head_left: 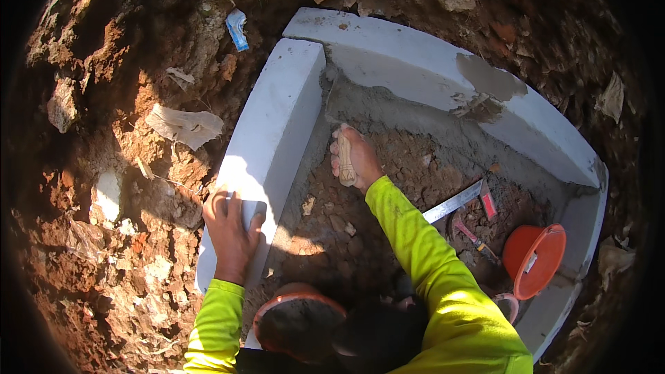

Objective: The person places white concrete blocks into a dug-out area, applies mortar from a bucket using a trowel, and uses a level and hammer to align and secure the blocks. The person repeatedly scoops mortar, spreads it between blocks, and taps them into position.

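Note:
My right hand [361, 158] is closed around the wooden handle of a trowel [346, 165]. Its blade points away from me into the inner corner and blends with the wet grey mortar [388, 107] there. That mortar runs along the foot of the pale blocks. My left hand [230, 232] lies over the top of the left block [267, 118], fingers spread on its sunlit face and thumb toward the inner edge. The far block [395, 55] meets it at the corner, with a narrow joint between them. A patch of mortar [488, 77] is smeared on the far block.
A carpenter's square [454, 202] and a tool with a red and yellow handle [478, 242] lie on the soil inside. An orange bucket [530, 253] leans at the right wall. Another bucket [299, 291] holds grey mortar close to me. Rough earth [104, 138] surrounds the blocks.

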Available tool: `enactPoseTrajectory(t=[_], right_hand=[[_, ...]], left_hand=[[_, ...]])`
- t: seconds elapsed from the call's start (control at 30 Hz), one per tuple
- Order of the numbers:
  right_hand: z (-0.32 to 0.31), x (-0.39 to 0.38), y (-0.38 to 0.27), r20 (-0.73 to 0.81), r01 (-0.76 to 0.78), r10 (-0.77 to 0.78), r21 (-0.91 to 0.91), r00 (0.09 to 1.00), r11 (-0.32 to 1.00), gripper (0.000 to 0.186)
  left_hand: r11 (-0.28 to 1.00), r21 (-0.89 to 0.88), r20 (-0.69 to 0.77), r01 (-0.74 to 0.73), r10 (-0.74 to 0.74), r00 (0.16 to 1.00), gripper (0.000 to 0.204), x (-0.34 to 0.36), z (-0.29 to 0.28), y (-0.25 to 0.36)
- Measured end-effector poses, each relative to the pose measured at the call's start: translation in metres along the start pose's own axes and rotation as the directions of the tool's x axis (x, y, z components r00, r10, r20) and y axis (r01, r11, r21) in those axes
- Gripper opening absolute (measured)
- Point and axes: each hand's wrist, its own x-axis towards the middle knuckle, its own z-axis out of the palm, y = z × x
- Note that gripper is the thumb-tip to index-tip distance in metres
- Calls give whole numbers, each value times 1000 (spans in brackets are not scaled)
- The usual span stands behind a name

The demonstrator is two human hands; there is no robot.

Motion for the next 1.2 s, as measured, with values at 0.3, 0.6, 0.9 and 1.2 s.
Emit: enactPoseTrajectory(t=[0.3,0.6,0.9,1.2], right_hand=[[-33,7,16,-117,-108,67,-402,991,909,33],[-65,-21,17,-233,-127,-4,-542,972,830,36],[-47,-70,54,18,-65,167,-875,986,479,35],[-9,-196,12,581,676,536,-737,612,27,30]], left_hand=[[1000,-16,-48,-9,8,999,62,0,4,0],[997,-17,-149,-69,66,987,65,-4,3,-12],[998,-60,-92,-37,31,995,57,0,-2,-8],[989,-145,-187,-41,13,982,56,-5,1,-23]])
